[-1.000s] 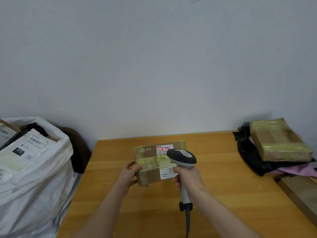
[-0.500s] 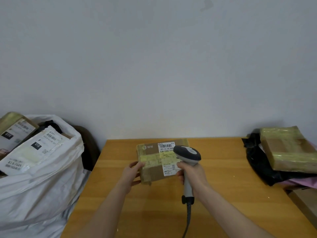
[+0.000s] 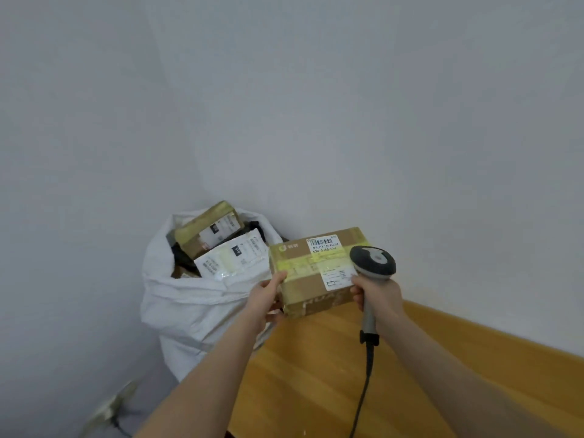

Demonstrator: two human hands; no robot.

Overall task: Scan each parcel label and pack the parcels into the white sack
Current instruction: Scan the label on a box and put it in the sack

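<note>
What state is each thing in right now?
Cardboard parcel: gripped by left hand, label facing up.
Scanner: gripped by right hand, head near the parcel.
White sack: open, upright, parcels showing at its mouth.
Taped box: in the sack, tilted.
White mailer: in the sack, label up.

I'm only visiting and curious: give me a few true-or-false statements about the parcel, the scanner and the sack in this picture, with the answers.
1. The left hand holds the cardboard parcel. True.
2. The right hand is empty. False: it grips the scanner.
3. The white sack holds nothing. False: a white mailer and a taped box show in its mouth.
4. The held parcel's barcode label faces up. True.
</note>
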